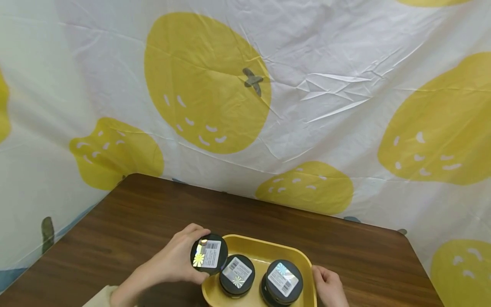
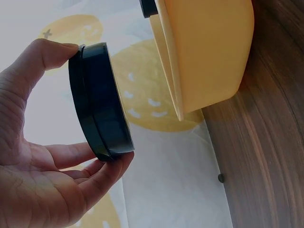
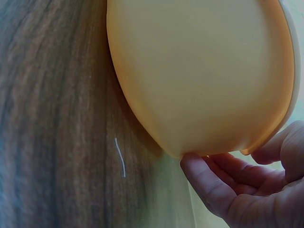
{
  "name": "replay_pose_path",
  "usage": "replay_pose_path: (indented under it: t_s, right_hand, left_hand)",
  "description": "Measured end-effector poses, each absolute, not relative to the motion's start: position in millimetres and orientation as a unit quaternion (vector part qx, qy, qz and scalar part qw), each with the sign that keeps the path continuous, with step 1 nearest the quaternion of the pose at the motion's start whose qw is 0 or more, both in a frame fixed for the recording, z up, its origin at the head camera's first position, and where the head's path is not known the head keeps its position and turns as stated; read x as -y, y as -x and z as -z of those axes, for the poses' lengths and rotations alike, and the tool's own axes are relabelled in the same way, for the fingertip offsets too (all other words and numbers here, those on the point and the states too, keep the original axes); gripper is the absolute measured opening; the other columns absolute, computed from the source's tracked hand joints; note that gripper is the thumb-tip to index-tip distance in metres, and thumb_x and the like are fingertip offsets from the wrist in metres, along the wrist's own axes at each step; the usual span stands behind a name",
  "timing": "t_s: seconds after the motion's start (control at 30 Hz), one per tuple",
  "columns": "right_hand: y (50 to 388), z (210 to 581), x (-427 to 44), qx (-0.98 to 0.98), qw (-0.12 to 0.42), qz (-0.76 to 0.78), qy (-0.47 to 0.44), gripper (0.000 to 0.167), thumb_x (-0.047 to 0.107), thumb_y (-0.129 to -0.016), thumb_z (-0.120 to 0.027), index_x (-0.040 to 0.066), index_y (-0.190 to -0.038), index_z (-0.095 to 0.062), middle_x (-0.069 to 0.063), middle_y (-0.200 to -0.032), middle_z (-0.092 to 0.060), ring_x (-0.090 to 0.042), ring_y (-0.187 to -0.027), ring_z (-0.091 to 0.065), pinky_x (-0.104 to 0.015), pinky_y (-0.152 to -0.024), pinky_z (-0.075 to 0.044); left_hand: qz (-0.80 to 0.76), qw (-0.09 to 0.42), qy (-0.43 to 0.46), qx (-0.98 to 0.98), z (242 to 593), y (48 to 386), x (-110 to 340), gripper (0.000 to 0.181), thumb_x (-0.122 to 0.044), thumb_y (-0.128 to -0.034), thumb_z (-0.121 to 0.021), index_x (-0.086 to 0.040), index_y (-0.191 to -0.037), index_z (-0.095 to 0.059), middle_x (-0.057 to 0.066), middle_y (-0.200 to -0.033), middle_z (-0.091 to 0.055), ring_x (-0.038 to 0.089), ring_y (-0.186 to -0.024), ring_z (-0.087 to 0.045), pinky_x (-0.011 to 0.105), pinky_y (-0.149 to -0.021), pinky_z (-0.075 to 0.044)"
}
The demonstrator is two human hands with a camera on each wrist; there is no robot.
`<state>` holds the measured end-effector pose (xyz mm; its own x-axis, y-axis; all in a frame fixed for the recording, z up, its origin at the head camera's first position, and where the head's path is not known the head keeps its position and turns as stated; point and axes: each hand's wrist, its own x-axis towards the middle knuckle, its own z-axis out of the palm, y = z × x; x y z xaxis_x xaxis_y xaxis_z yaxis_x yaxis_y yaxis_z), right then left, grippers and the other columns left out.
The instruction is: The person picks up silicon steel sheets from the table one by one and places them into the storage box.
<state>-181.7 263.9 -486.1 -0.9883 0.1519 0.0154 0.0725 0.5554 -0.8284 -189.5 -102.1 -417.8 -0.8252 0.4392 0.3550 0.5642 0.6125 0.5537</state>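
Observation:
My left hand grips a flat round black container by its edge, thumb on one side and fingers on the other. A white label with a shiny sticker faces up on it. In the left wrist view this container is apart from the yellow bin. Two labelled black tops show inside the bin: a left container and a right container, which seems stacked on another. At the bin's right rim, my right hand pinches the edge, thumb at the rim and fingers against the wall.
The bin stands on a dark brown wooden table. Behind the table hangs a white cloth printed with yellow fruit. A thin white strand lies on the wood beside the bin in the right wrist view.

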Motion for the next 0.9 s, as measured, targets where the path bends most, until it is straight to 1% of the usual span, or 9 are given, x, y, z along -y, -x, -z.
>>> replay_pose_path:
  t_s: [0.3, 0.53, 0.8, 0.9]
  right_hand:
    - [182, 487, -265, 0.885, 0.043, -0.460, 0.061, 0.030, 0.014, -0.097, -0.047, -0.006, -0.090, -0.068, -0.008, -0.076, -0.065, -0.011, -0.071, -0.054, -0.024, -0.067, -0.044]
    - [182, 485, -264, 0.884, 0.040, -0.463, 0.060, 0.031, 0.014, -0.097, -0.046, -0.006, -0.089, -0.067, -0.008, -0.074, -0.064, -0.011, -0.069, -0.053, -0.024, -0.065, -0.044]
    - [181, 485, -264, 0.882, 0.038, -0.466, 0.061, 0.031, 0.014, -0.097, -0.046, -0.008, -0.092, -0.068, -0.009, -0.078, -0.066, -0.012, -0.073, -0.055, -0.024, -0.068, -0.045]
    - [181, 485, -264, 0.880, 0.039, -0.470, 0.059, 0.031, 0.014, -0.097, -0.046, -0.008, -0.091, -0.067, -0.009, -0.076, -0.065, -0.012, -0.071, -0.055, -0.024, -0.067, -0.044]
  left_hand:
    - [0.347, 0.094, 0.292, 0.886, 418, 193, 89, 0.080, -0.024, -0.0490, -0.086, 0.008, -0.116, -0.057, 0.005, -0.109, -0.054, 0.018, -0.092, -0.054, 0.032, -0.078, -0.049]
    - [0.349, 0.099, 0.300, 0.882, 419, 194, 80, 0.078, -0.024, -0.0484, -0.085, 0.008, -0.114, -0.058, 0.005, -0.107, -0.054, 0.018, -0.091, -0.054, 0.031, -0.079, -0.049]
    - [0.356, 0.073, 0.294, 0.884, 419, 196, 72, 0.080, -0.023, -0.0486, -0.085, 0.008, -0.116, -0.057, 0.005, -0.108, -0.053, 0.019, -0.093, -0.053, 0.033, -0.080, -0.048]
    - [0.355, 0.070, 0.293, 0.885, 419, 197, 69, 0.081, -0.023, -0.0484, -0.085, 0.008, -0.117, -0.057, 0.004, -0.108, -0.053, 0.018, -0.093, -0.053, 0.033, -0.081, -0.048]
